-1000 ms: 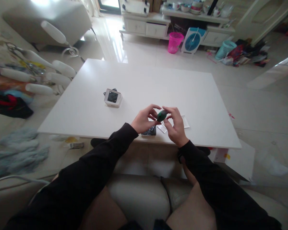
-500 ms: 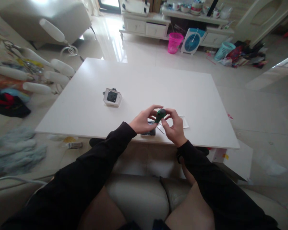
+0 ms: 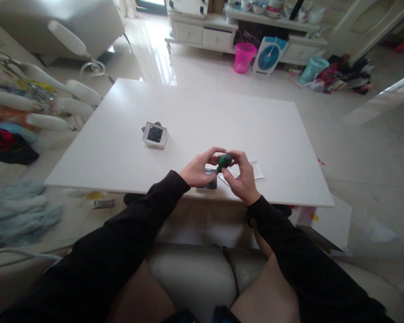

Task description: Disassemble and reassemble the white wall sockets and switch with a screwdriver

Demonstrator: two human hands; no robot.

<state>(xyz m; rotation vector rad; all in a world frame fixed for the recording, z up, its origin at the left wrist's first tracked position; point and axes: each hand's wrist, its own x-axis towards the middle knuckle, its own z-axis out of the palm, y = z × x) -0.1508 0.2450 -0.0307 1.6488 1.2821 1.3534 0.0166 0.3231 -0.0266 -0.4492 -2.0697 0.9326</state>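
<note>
Above the front edge of the white table, both hands meet around a screwdriver (image 3: 225,161) with a green and black handle. Its butt end tilts up toward me, and its tip is hidden. My right hand (image 3: 243,178) has its fingers closed round the handle. From the other side, the curled fingers of my left hand (image 3: 202,168) grip its lower part. Beneath my left hand lies a small black device (image 3: 207,184), partly covered by the fingers. Under and beside my right hand are a flat white piece (image 3: 224,177) and a clear tray-like lid (image 3: 257,170).
Farther left on the white table (image 3: 195,116) stands a small white box (image 3: 155,135) with a black picture on top and a black part poking out behind it. A lamp with white shades (image 3: 82,92) is beside the table's left edge. A sofa (image 3: 195,269) is under me.
The handle has tilted slightly, so more of its green side shows. My right fingers have shifted a little on it. The whole view has moved slightly.
</note>
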